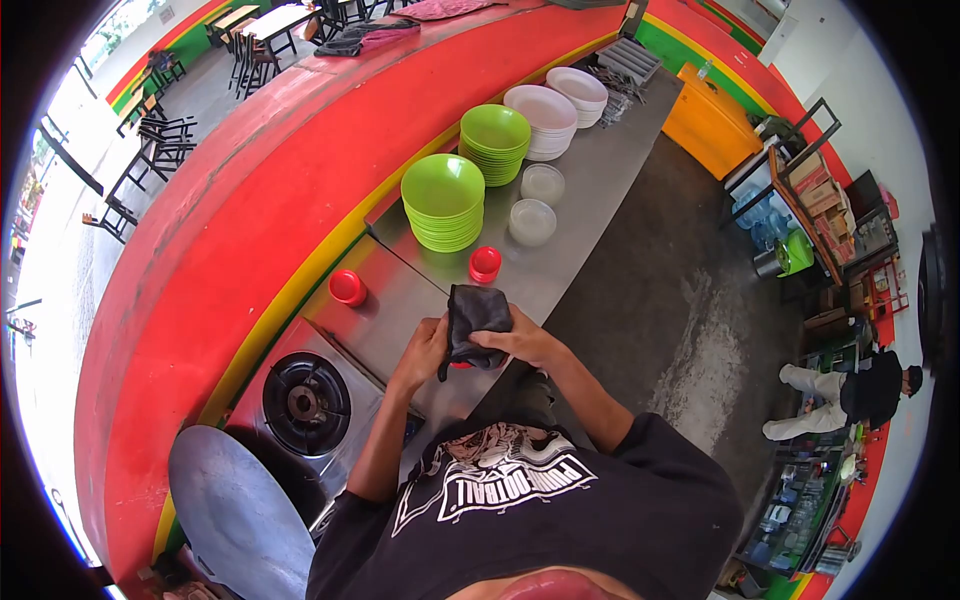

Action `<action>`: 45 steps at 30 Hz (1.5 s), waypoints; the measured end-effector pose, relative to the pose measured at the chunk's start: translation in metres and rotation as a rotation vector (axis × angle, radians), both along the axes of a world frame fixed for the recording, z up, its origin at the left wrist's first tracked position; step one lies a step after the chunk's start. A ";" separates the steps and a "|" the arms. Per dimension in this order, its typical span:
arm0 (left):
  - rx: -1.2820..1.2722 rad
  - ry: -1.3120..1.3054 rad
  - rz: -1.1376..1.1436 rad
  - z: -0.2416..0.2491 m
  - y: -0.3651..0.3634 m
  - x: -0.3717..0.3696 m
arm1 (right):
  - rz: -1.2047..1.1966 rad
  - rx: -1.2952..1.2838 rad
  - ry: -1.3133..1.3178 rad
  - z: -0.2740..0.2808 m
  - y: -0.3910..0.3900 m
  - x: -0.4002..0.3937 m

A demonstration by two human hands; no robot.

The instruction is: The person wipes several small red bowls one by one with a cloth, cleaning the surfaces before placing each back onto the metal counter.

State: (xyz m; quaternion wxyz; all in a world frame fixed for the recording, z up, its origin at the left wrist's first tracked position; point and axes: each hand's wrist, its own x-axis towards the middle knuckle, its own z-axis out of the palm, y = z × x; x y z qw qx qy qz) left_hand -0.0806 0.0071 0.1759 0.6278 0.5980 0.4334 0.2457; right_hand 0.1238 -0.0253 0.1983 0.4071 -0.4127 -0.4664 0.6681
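Both hands hold a dark cloth [476, 320] above the near edge of the steel counter. My left hand [428, 345] grips its left side, and my right hand [522, 338] has its fingers closed on the right side, thumb across the front. A bit of red shows just below the cloth; what it belongs to is mostly hidden. Just beyond the cloth stand small red bowls [485, 264], with more red bowls [347, 288] to the left. Stacks of green bowls [443, 200] rise farther up the counter [400, 290].
White plates [541, 118], clear bowls [532, 222] and cutlery [618, 88] lie farther along the counter. A gas burner [306, 400] and a large wok [240, 515] are at the lower left. A red wall [250, 220] borders the counter. Another person [870, 390] stands far right.
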 end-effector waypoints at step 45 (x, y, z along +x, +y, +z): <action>-0.134 -0.262 0.526 -0.023 -0.024 0.047 | 0.086 -0.170 0.176 -0.048 0.048 0.022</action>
